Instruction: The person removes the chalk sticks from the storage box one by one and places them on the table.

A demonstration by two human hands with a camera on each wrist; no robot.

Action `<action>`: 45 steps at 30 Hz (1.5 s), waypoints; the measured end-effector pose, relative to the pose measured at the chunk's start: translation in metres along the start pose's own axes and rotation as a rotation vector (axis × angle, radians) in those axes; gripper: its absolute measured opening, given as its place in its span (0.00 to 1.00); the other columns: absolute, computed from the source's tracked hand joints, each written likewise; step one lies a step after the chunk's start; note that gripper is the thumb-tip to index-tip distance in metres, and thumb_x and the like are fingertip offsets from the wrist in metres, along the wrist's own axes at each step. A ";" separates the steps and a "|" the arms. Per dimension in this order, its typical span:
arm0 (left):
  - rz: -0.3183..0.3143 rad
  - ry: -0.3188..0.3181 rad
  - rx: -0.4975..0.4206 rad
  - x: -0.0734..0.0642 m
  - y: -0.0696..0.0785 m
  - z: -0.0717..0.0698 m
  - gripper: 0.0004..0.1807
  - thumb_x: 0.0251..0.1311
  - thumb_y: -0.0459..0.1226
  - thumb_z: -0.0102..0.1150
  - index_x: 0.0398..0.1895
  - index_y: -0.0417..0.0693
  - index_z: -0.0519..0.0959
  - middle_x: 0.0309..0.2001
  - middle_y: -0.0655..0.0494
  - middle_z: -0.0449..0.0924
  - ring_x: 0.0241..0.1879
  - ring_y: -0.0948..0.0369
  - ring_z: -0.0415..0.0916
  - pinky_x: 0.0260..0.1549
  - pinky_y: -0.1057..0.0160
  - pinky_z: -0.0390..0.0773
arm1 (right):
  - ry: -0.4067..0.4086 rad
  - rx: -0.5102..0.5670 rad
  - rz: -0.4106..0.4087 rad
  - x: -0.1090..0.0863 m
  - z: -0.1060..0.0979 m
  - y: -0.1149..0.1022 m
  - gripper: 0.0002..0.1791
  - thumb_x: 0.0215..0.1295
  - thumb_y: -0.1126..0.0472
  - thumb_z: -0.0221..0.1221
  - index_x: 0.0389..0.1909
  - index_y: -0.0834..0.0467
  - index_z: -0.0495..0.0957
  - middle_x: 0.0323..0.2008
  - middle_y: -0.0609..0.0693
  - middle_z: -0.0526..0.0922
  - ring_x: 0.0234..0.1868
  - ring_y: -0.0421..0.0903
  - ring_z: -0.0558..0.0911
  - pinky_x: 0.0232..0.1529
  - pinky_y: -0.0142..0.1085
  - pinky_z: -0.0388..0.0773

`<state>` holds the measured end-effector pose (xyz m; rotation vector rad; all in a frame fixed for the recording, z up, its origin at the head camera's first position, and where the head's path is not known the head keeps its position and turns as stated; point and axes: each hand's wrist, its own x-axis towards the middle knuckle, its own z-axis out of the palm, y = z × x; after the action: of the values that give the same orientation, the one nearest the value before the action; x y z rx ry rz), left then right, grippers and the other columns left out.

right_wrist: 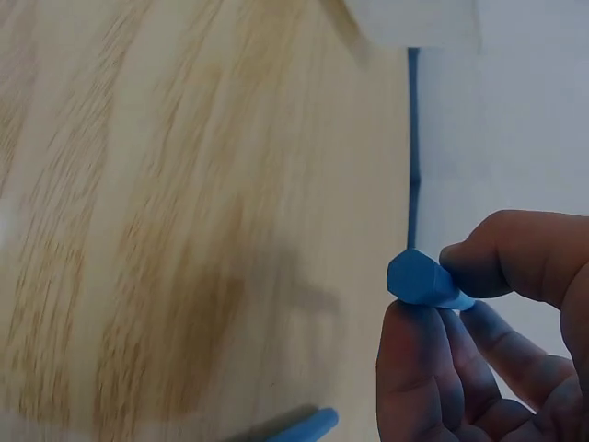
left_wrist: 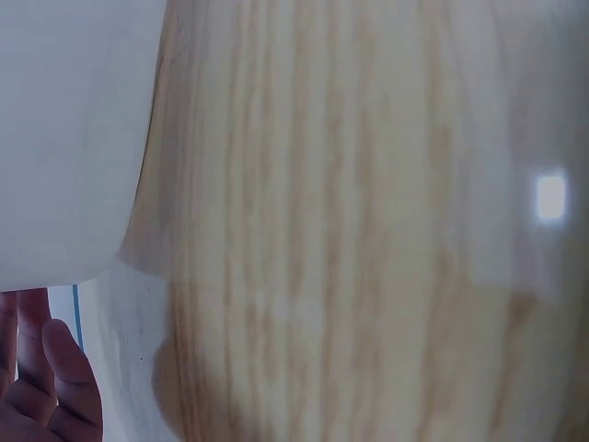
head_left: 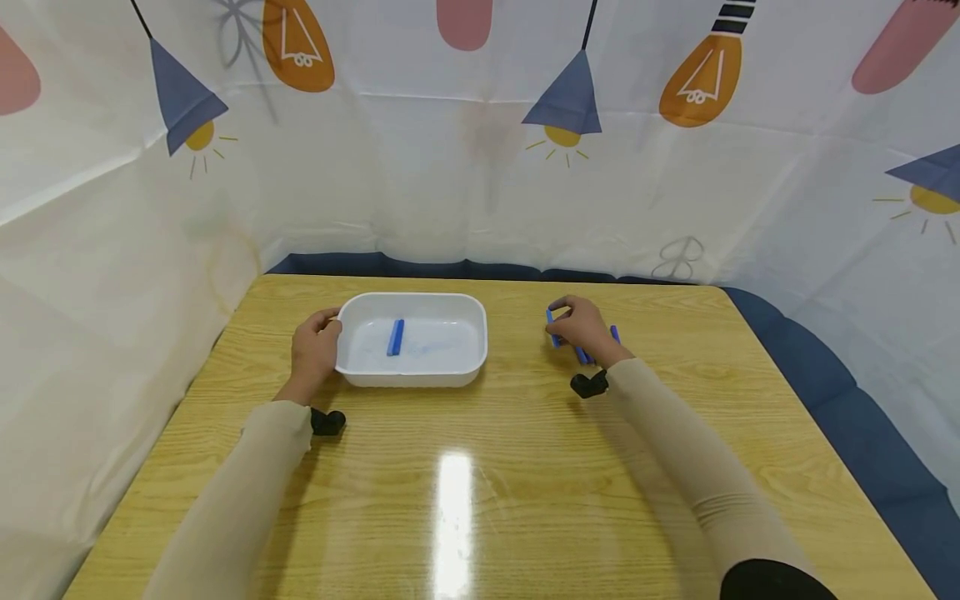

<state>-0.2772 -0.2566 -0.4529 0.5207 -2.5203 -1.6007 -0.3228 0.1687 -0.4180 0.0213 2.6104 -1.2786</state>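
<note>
A white plastic tray [head_left: 411, 379] stands on the wooden table, and two blue sticks [head_left: 396, 337] lie side by side in it. My left hand [head_left: 315, 348] grips the tray's left end; in the left wrist view the thumb and fingers [left_wrist: 72, 368] show beside the tray's wall [left_wrist: 74, 138]. To the right of the tray, my right hand [head_left: 583, 325] pinches a light blue stick [right_wrist: 423, 278] with a six-sided end between thumb and fingers, above the table. More blue sticks [head_left: 615, 333] lie on the table below that hand, partly hidden by it.
The wooden table [head_left: 525, 467] reaches out on every side, with a bright reflection near its middle. A white cloth [head_left: 420, 183] printed with lamps and bulbs hangs behind and to the sides. Dark blue cloth [head_left: 847, 400] runs along the table's right edge.
</note>
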 end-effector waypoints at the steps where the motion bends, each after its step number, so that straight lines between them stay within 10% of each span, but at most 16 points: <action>1: -0.001 -0.001 -0.002 0.000 0.000 0.000 0.26 0.69 0.47 0.38 0.67 0.52 0.70 0.61 0.44 0.71 0.54 0.49 0.70 0.57 0.50 0.74 | -0.002 -0.017 0.005 0.000 -0.001 0.001 0.24 0.62 0.61 0.60 0.59 0.57 0.70 0.47 0.61 0.80 0.35 0.49 0.83 0.43 0.47 0.82; 18: -0.018 0.000 -0.015 0.002 -0.001 0.000 0.26 0.69 0.48 0.38 0.67 0.53 0.69 0.63 0.45 0.70 0.55 0.49 0.71 0.57 0.51 0.74 | -0.026 -0.233 0.028 0.003 -0.009 0.018 0.25 0.61 0.58 0.59 0.59 0.59 0.72 0.47 0.62 0.80 0.31 0.47 0.81 0.34 0.40 0.78; 29: -0.025 0.003 -0.019 0.002 0.000 0.001 0.26 0.69 0.47 0.38 0.67 0.53 0.69 0.63 0.45 0.70 0.56 0.49 0.71 0.58 0.50 0.74 | -0.033 -0.296 0.056 0.003 -0.013 0.020 0.20 0.60 0.59 0.60 0.53 0.61 0.77 0.27 0.54 0.84 0.26 0.47 0.80 0.32 0.39 0.77; 45: 0.021 -0.006 -0.011 0.002 -0.004 0.001 0.26 0.69 0.48 0.37 0.67 0.52 0.70 0.61 0.44 0.72 0.55 0.49 0.72 0.55 0.50 0.75 | -0.037 -0.320 0.039 0.000 -0.017 0.027 0.19 0.59 0.62 0.61 0.53 0.60 0.77 0.51 0.61 0.78 0.37 0.51 0.79 0.37 0.40 0.77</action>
<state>-0.2789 -0.2582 -0.4568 0.4870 -2.5115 -1.6096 -0.3234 0.1987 -0.4286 -0.0061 2.7349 -0.8286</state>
